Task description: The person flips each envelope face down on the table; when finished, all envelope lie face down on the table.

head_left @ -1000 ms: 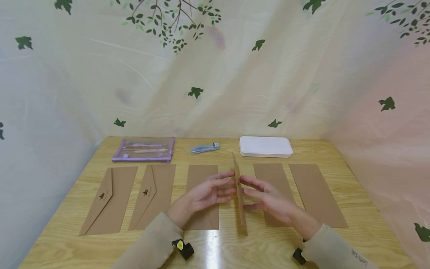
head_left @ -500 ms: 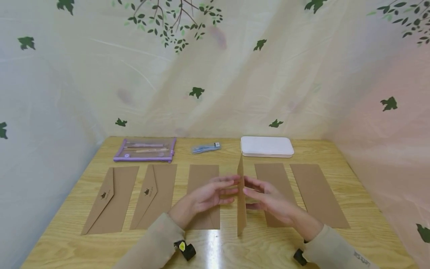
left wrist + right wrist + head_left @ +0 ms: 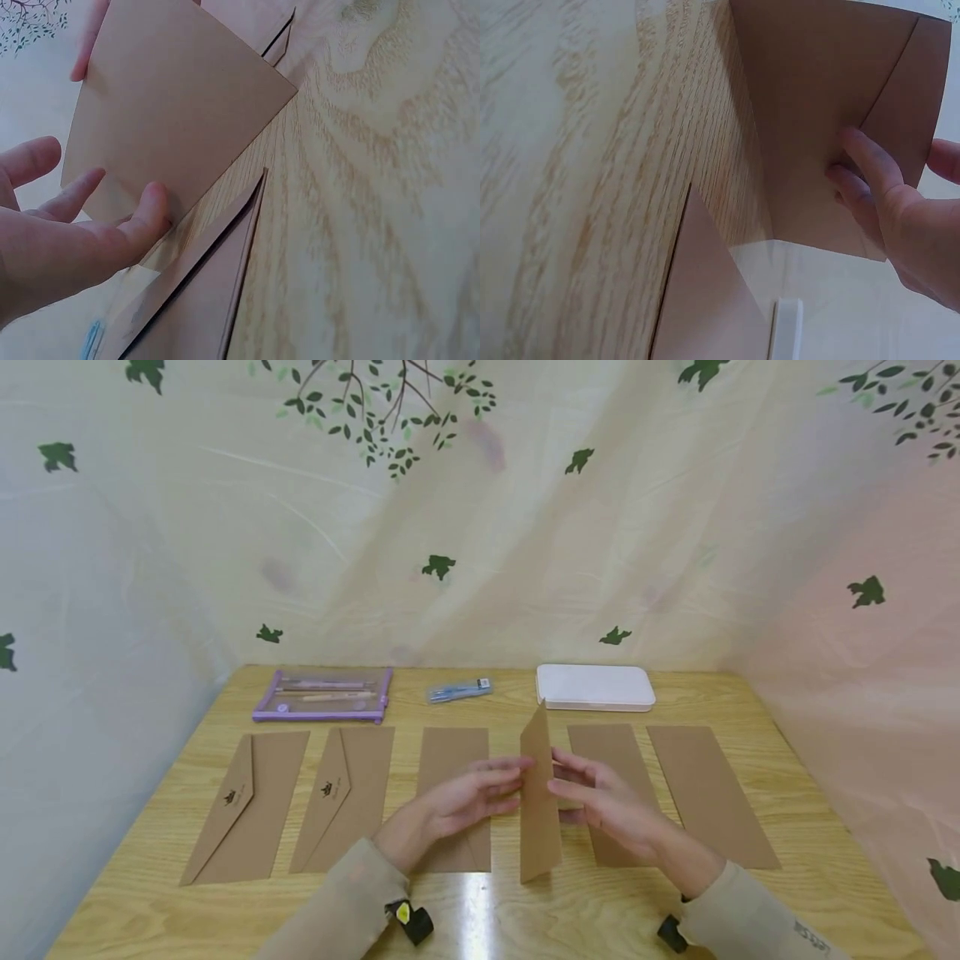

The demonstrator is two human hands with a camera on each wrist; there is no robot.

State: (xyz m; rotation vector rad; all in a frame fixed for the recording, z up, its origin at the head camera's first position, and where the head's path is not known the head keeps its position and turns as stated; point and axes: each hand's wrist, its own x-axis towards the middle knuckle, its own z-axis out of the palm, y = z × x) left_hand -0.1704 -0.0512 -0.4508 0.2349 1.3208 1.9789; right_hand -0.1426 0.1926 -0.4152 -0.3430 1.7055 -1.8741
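A brown paper envelope (image 3: 540, 835) stands upright on its long edge between my two hands, its plain face towards the left. My left hand (image 3: 461, 797) touches that plain face with its fingertips, the fingers loosely spread. On the other side, my right hand (image 3: 611, 806) rests its fingertips against the flap side. The right wrist view shows the flap seam of the envelope (image 3: 810, 112) beside these fingers (image 3: 877, 161). Another envelope (image 3: 453, 747) lies flat partly under the left hand, and one more (image 3: 611, 756) lies partly behind the right hand.
Two envelopes with a crown print lie at the left, an outer one (image 3: 273, 810) and an inner one (image 3: 367, 802). A plain envelope (image 3: 712, 797) lies far right. Along the back are a purple-edged pencil pouch (image 3: 322, 710), a blue pen pack (image 3: 459, 691) and a white case (image 3: 595, 685).
The standing envelope has turned from nearly edge-on, so its plain left face now shows more to the head view. Both hands have stayed at its sides with small finger shifts.
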